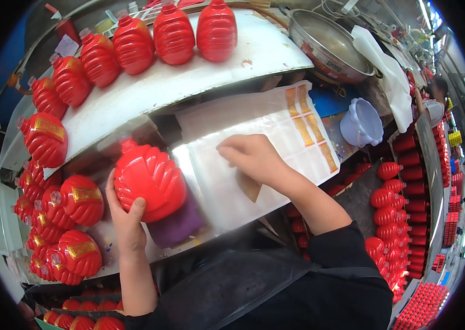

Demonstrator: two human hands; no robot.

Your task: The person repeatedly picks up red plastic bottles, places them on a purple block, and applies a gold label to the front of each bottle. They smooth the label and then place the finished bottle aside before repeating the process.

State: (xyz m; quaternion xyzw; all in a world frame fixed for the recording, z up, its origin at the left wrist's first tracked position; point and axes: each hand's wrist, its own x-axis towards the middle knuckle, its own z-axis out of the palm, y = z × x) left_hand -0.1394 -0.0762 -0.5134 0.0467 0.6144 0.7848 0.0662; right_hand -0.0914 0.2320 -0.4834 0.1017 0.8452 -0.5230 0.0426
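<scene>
My left hand point(128, 214) grips a glossy red ribbed plastic bottle point(152, 184), thumb on its near side and fingers round its left. The bottle leans over a purple cloth point(174, 225), and its side facing me carries no gold label. My right hand point(254, 157) is closed in a pinch above a white label sheet point(221, 203). A brownish label point(249, 187) hangs below that hand, apparently held by it; the fingertips' grip is partly hidden. Several gold labels point(305, 129) line the right end of the sheet.
Red bottles stand along a white curved shelf point(188, 80). More gold-labelled bottles point(81, 201) crowd the left. At the right are a lilac bucket point(361, 122), a large metal basin point(328, 47) and rows of red bottles point(389, 214). Another person point(435, 104) is far right.
</scene>
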